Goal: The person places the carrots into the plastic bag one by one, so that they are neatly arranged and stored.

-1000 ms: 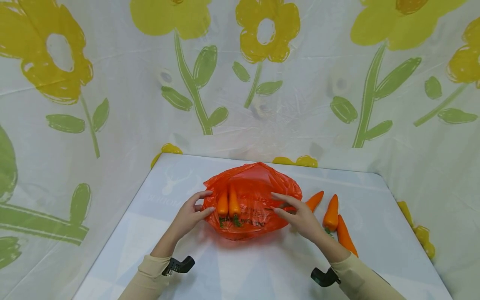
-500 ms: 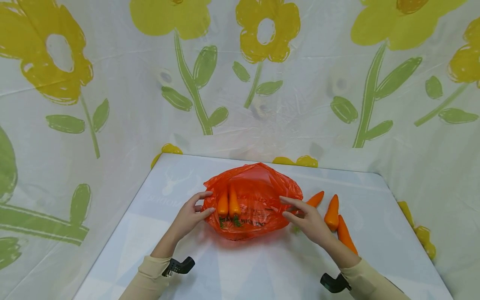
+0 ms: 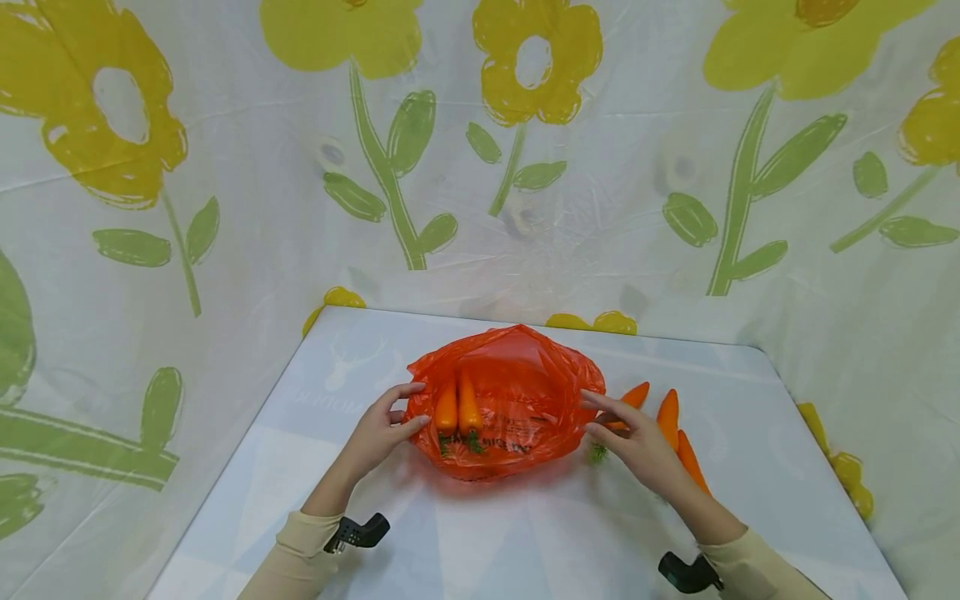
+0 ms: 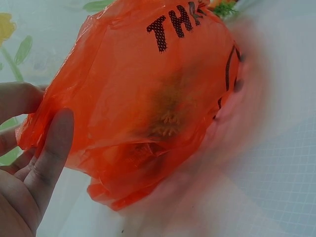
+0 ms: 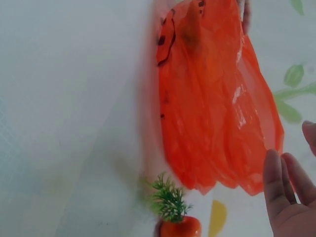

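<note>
Left hand (image 3: 378, 429) and right hand (image 3: 643, 443) reach forward, angled in toward each other, red plastic bag (image 3: 532, 367) between them. Left pinches the bag's near edge, thumb in front, fingers behind. Right holds nothing, thumb and fingers moderately apart, tips at the opposite edge; can't tell if touching. Two carrots (image 3: 468, 407) in the bag, nearer left; three loose carrots (image 3: 668, 417) just beyond and outside right. Vs 1 s ago: right has shifted outward from over the bag to its edge; left unchanged.
</note>
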`<state>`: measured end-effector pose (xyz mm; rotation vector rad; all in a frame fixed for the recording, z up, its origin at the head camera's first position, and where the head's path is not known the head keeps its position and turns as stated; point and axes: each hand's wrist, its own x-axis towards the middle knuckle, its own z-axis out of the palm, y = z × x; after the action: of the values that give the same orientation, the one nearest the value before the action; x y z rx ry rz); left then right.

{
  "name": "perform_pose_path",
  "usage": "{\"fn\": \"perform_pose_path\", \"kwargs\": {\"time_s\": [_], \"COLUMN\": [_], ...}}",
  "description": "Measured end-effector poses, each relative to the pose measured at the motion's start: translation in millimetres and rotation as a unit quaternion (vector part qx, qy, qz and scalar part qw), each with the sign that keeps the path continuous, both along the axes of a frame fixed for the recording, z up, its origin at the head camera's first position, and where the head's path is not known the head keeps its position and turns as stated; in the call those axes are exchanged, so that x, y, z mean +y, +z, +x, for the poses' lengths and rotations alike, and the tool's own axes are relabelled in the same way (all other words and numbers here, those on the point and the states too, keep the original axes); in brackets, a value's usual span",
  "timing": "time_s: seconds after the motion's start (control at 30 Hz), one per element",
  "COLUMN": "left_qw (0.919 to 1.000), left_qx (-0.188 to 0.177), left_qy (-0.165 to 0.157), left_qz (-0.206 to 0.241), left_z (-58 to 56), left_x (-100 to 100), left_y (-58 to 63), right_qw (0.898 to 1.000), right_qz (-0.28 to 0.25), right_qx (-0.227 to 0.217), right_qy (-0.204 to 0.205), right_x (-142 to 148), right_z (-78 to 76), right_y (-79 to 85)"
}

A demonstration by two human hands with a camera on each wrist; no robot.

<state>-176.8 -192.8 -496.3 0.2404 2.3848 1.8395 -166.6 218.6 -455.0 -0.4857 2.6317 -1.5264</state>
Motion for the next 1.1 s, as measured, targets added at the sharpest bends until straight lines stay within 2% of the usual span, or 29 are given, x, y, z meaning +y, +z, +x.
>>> {"fn": "perform_pose_path", "kwargs": {"time_s": [0.33, 0.7, 0.9, 1.1], "left_qw": [1.0000, 0.9999, 0.9998, 0.9998], "left_qx": [0.001, 0.001, -0.002, -0.006], "left_qy": [0.003, 0.006, 0.010, 0.013], "left_qz": [-0.006, -0.012, -0.016, -0.016], "left_z": [0.1, -0.3, 0.2, 0.5], "left_x": [-0.5, -1.2, -1.3, -1.7], "left_y": [0.6, 0.7, 1.3, 1.9], "right_qw": [1.000, 0.999, 0.999, 0.999], "right_qz": [-0.009, -0.034, -0.006, 0.007], "right_qx": [-0.010, 0.010, 0.013, 0.015], "right_qy": [-0.009, -0.008, -0.039, -0.043], "right_x": [11.5, 20.3, 30.8, 40.3], "right_z": [2.3, 10.1, 15.6, 17.5], "right_y": [-0.7, -6.4, -1.4, -7.5]}}
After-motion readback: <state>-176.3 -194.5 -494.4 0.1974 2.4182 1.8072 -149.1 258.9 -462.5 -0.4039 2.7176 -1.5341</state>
